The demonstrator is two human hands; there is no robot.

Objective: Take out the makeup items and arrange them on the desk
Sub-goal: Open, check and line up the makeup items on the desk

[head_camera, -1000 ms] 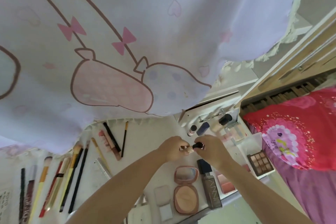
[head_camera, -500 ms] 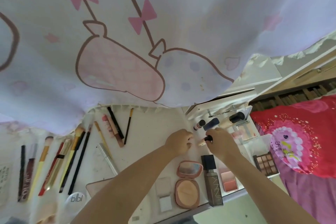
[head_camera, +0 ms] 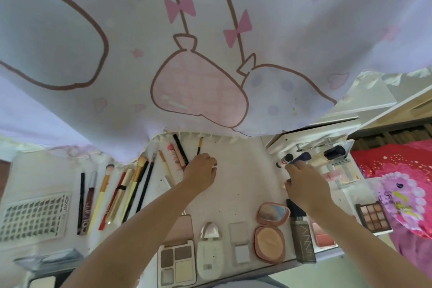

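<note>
Makeup items lie spread over the desk [head_camera: 245, 171] in the head view, the only view there is. Along the left a row of brushes and pencils [head_camera: 131, 194] runs with long axes pointing away from the person, and beside them sits a lash card [head_camera: 35, 215]. Along the near edge stand the flat pieces: an eyeshadow quad [head_camera: 176, 262], a round blush compact [head_camera: 270, 238] with its lid up, and a foundation bottle [head_camera: 302, 238] lying lengthwise toward the person.

At the far right an open organizer box [head_camera: 327, 159] holds what has not yet come out: small tubes and bottles [head_camera: 304, 158] lying on their sides, long axes running roughly left to right. These lie just beyond the right hand [head_camera: 304, 185], which reaches toward them with fingers curled; something pale shows under its thumb side, but I cannot tell whether it is pinched. The left hand [head_camera: 201, 171] rests well apart, at the centre of the desk, knuckles up and fingers loosely curled, just beside a thin brush [head_camera: 199, 146] and a pink tube [head_camera: 174, 155]; whether it grips anything is hidden.

By my judgement the right hand is the nearer to the box, so the next pick falls to it, taking a tube across its short side. A printed curtain [head_camera: 210, 54] hangs over the far half of the desk.
</note>
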